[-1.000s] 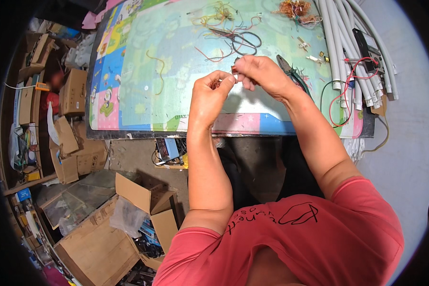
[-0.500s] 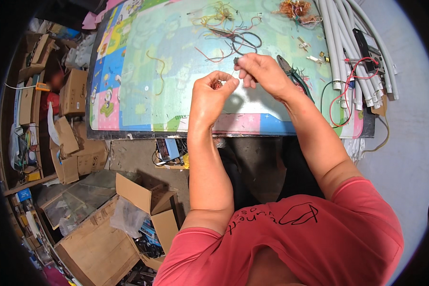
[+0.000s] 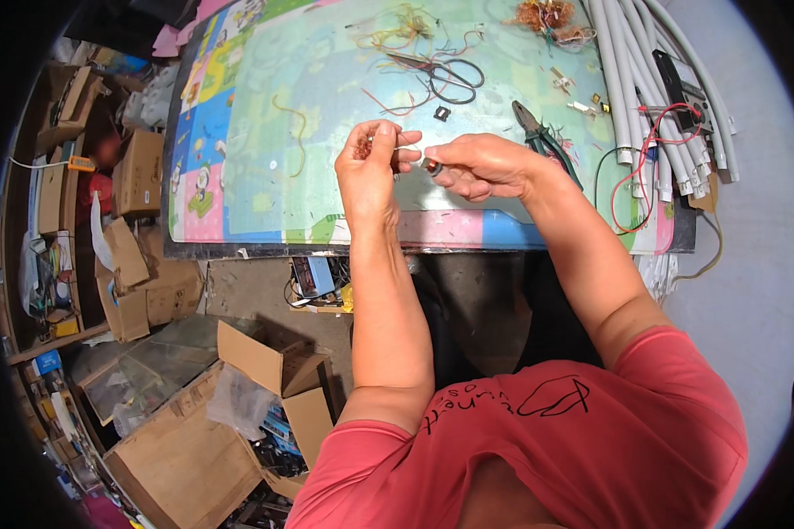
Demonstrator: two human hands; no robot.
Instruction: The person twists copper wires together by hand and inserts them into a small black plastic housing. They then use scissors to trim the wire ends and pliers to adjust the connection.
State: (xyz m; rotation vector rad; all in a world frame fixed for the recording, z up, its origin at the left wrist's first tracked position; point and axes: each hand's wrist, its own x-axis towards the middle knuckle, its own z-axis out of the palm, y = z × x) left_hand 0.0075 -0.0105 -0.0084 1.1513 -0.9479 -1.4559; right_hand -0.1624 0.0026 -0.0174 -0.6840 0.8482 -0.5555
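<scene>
Along the far left, brown cardboard boxes (image 3: 138, 172) stand by a dark wooden shelf unit (image 3: 53, 343). Next, the left edge of your work table, under a multicoloured cartoon-printed covering (image 3: 194, 159). Below it, on the floor side: an opened brown carton (image 3: 311, 428), a translucent plastic bag (image 3: 236, 401) at its mouth.

On the table, one thin yellowish wire (image 3: 302, 132) lies in a loose curve. Right of it, your left hand (image 3: 368, 176) is raised above the covering, fingers curled around a small bundle of copper-coloured wire (image 3: 363, 150), thumb up; the bundle is partly hidden. Farther back lies a loose tangle of thin yellowish wires (image 3: 406, 31).

Just right of your left hand, a small dark block with a reddish face (image 3: 432, 167) is pinched at the fingertips of your right hand (image 3: 485, 166); your remaining fingers are bent under. Beyond, flat on the table: a small black square frame (image 3: 442, 113), then black-handled scissors (image 3: 468, 84), blades pointing left.

Further right: a copper-coloured wire heap (image 3: 543, 16) at the back, dark-green-handled pliers (image 3: 551, 145) nearer you, then pale grey tubes (image 3: 624, 97) and a black-and-grey meter (image 3: 679, 84) with a red lead (image 3: 632, 181).
</scene>
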